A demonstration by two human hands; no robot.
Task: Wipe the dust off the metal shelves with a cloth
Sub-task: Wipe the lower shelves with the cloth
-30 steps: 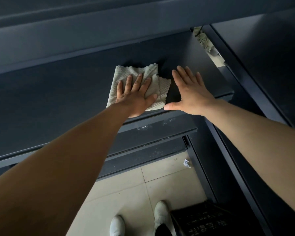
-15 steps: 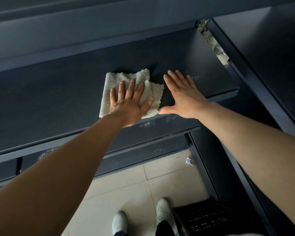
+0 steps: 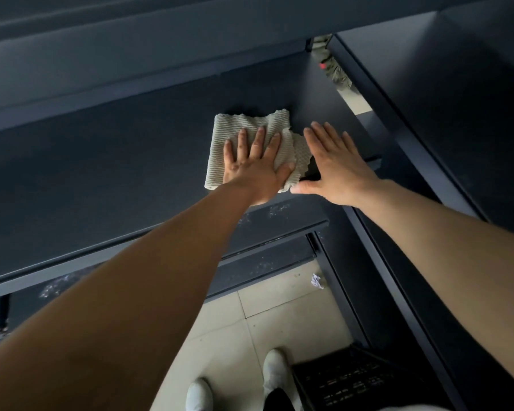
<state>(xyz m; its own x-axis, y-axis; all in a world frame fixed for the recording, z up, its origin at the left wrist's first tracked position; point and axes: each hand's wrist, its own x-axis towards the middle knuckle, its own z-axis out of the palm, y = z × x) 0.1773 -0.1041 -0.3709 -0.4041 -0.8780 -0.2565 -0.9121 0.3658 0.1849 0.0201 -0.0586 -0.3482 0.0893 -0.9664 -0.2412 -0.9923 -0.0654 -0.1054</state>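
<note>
Cloth (image 3: 245, 127) ribbed, pale, folded | left hand (image 3: 255, 170) flat, pressing it | right hand (image 3: 336, 170) flat on matte metal shelf (image 3: 101, 173)

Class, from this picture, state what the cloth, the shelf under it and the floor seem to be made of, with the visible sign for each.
Cloth: soft textile, pale and matt; ribbed weave, limp folds.
Shelf: probably painted metal, dark matt grey; thin, flat, folded front lip.
Floor: likely ceramic tile, pale; straight grout lines.
</note>
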